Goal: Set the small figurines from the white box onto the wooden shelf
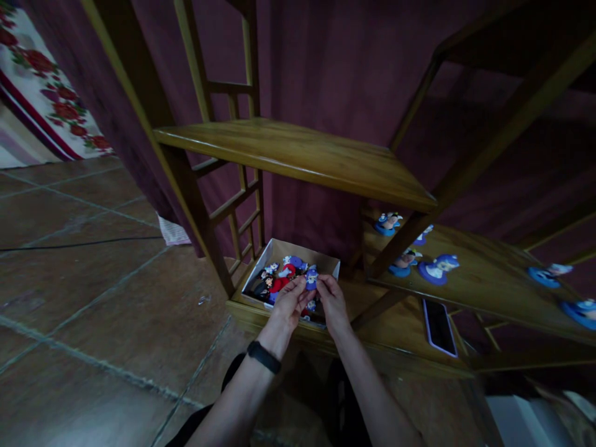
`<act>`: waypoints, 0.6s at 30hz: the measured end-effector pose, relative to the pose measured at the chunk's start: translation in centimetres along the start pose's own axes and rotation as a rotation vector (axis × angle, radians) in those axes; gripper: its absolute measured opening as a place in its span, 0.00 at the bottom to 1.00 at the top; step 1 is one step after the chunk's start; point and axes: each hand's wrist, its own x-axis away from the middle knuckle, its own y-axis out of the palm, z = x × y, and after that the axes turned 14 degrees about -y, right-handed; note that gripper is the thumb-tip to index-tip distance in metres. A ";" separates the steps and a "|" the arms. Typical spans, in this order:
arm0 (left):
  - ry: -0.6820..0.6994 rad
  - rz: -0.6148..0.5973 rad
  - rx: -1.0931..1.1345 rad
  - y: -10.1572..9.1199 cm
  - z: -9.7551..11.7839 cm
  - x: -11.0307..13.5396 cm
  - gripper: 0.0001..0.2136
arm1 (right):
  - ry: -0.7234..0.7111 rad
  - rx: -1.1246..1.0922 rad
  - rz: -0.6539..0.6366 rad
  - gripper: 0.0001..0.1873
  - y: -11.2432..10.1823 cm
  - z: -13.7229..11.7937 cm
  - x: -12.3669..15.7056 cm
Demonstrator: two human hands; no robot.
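A small purple-haired figurine (311, 279) is pinched between my two hands, held just above an open cardboard box (321, 257). My left hand (291, 302) grips it from the left, and a dark band circles that wrist. From the other side, the fingers of my right hand (331, 294) close on its right edge. Inside the box lie several more figurines, among them a red one (279, 284) and a purple one (295, 261). My hands cover the near right part of the box.
The box stands on the bottom board of a wooden shelf unit (288, 146). Several figurines, one purple (439, 269), stand on a shelf to the right. A phone (439, 326) lies below them. A cable (93, 244) crosses the tiled floor at left.
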 end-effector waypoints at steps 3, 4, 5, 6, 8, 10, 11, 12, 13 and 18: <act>0.092 -0.034 -0.014 0.2 0.3 0.1 0.10 | -0.036 -0.024 -0.046 0.17 -0.3 -0.6 -0.1; 0.134 -0.035 -0.016 0.2 0.4 0.1 0.11 | -0.044 -0.032 -0.065 0.19 -0.4 -0.8 -0.1; 0.175 -0.029 -0.015 0.3 0.5 0.1 0.12 | -0.051 -0.033 -0.079 0.21 -0.5 -1.1 -0.1; 0.211 -0.018 -0.016 0.3 0.5 0.1 0.13 | -0.061 -0.027 -0.087 0.23 -0.5 -1.3 -0.1; 0.262 0.004 -0.033 0.4 0.5 0.1 0.13 | -0.086 0.006 -0.100 0.24 -0.5 -1.7 -0.1; 0.299 0.012 -0.077 0.5 0.4 0.0 0.13 | -0.113 0.052 -0.128 0.22 -0.3 -1.8 -0.1; 0.315 0.010 -0.100 0.5 0.3 -0.1 0.13 | -0.128 0.080 -0.134 0.21 -0.3 -1.7 -0.1; 0.326 0.005 -0.120 0.5 0.3 -0.1 0.14 | -0.142 0.109 -0.133 0.20 -0.2 -1.6 0.0; 0.333 -0.001 -0.136 0.5 0.2 -0.2 0.14 | -0.153 0.139 -0.124 0.19 -0.2 -1.5 0.0; 0.318 0.004 -0.180 0.5 0.2 -0.3 0.15 | -0.146 0.194 -0.084 0.18 -0.4 -0.9 -0.1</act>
